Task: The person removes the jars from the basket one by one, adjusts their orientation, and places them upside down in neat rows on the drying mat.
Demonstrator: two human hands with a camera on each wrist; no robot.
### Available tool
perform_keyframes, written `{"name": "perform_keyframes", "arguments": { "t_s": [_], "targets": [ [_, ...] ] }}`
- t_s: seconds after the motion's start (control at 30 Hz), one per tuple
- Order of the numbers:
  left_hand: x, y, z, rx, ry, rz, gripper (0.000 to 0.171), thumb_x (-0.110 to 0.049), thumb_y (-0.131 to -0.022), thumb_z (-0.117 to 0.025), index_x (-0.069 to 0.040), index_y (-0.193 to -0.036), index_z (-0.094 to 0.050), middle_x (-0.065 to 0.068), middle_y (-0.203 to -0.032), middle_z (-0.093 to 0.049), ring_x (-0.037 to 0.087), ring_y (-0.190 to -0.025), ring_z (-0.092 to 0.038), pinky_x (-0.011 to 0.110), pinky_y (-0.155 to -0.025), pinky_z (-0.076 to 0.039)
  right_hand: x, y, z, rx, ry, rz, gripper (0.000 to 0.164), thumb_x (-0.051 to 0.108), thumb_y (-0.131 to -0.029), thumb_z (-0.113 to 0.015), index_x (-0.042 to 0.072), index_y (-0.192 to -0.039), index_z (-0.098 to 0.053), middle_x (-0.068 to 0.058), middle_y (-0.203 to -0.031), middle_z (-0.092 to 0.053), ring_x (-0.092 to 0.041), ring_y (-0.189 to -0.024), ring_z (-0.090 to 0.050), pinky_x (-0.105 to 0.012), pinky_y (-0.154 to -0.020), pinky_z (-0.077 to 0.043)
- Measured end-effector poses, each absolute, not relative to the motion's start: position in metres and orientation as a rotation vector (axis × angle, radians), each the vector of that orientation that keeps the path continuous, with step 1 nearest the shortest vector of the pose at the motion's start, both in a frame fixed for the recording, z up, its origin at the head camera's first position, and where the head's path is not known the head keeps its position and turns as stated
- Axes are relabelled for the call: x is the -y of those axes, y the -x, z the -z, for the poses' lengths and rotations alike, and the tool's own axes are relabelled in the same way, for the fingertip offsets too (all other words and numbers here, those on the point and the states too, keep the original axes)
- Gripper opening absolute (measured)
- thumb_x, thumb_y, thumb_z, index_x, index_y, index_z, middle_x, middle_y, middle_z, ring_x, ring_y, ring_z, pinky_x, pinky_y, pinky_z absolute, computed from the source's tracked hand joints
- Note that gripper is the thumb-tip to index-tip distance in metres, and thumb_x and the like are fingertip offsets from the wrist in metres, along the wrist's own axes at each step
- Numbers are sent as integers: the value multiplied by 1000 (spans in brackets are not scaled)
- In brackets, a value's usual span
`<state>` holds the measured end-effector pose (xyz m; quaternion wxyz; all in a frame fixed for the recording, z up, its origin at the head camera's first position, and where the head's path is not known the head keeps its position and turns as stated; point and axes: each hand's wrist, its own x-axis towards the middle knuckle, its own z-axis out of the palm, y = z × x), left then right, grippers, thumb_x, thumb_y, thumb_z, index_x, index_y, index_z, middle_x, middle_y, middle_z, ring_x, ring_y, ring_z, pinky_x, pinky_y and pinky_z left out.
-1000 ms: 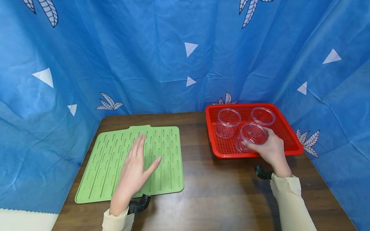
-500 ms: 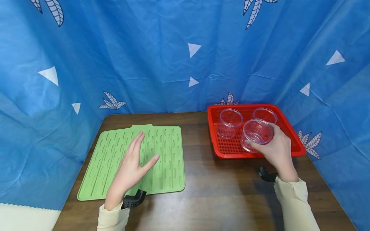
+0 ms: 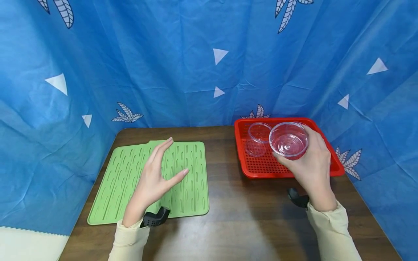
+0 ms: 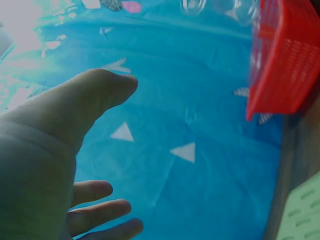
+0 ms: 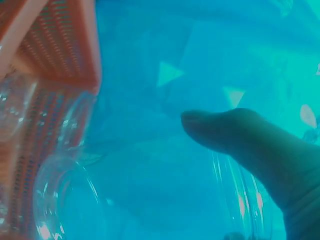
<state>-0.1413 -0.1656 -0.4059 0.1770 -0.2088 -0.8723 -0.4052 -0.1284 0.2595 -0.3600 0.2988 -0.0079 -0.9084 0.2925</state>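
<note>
My right hand (image 3: 311,159) grips a clear plastic cup (image 3: 289,139) by its side, thumb towards the front, above the red basket (image 3: 241,159). The cup's mouth faces up and tips towards the camera. Inside the basket, at its left, stands another clear cup (image 3: 255,146); a third is largely hidden behind the held cup. The right wrist view has my right thumb (image 5: 225,130) against the held cup (image 5: 240,195). My left hand (image 3: 151,181) hovers over a green ridged mat (image 3: 192,174), thumb spread from the relaxed fingers, with nothing in it.
A brown wooden table (image 3: 235,217) carries the mat on the left and the basket at the back right. Blue patterned cloth (image 3: 156,65) hangs behind the table and along both sides.
My right hand has lifted the clear cup up from the basket floor and tipped it towards the camera. My left hand has shifted slightly right and away from me, still over the mat.
</note>
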Motion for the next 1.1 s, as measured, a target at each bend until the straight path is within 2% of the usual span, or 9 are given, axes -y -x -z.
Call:
{"name": "perform_keyframes", "arguments": {
  "t_s": [0.17, 0.43, 0.63, 0.83, 0.93, 1.1],
  "targets": [
    [157, 146, 390, 2401, 652, 1195, 97, -34, -87, -95, -20, -168, -44, -3, -168, -46, 27, -150, -49, 59, -119, -44, -242, 125, 351, 2335, -64, -757, 99, 17, -69, -104, 4, -154, -53, -20, -147, -61, -44, -132, -58, -76, -97, -55],
    [139, 151, 364, 2259, 789, 1234, 96, -32, -85, -96, -22, -166, -47, -6, -166, -49, 20, -150, -49, 47, -120, -46, -215, 119, 340, 2279, -182, -596, 105, 13, -67, -105, 4, -156, -50, -24, -149, -57, -43, -137, -55, -73, -96, -58],
    [128, 151, 351, 2231, 861, 1291, 96, -33, -86, -95, -25, -167, -46, -9, -165, -49, 18, -149, -50, 44, -120, -45, -191, 117, 333, 2225, -278, -501, 110, 12, -61, -107, 5, -156, -52, -23, -149, -57, -44, -137, -53, -71, -101, -55],
    [115, 152, 346, 2236, 893, 1407, 92, -29, -86, -96, -28, -165, -49, -11, -161, -52, 16, -145, -53, 44, -120, -46, -168, 117, 327, 2184, -416, -401, 109, 16, -62, -106, 5, -156, -53, -27, -147, -55, -46, -135, -53, -67, -103, -51],
    [107, 148, 336, 2235, 914, 1484, 92, -21, -84, -97, -20, -163, -50, -5, -160, -53, 17, -145, -53, 45, -120, -47, -157, 117, 324, 2174, -480, -357, 108, 19, -64, -106, 5, -157, -52, -28, -147, -55, -47, -135, -51, -66, -106, -48],
    [94, 136, 315, 2205, 969, 1579, 90, -6, -81, -96, 1, -158, -50, 12, -157, -55, 24, -145, -55, 51, -120, -47, -138, 118, 320, 2114, -566, -327, 101, 22, -67, -104, 5, -155, -56, -29, -142, -56, -49, -132, -52, -65, -108, -46]
  ]
}}
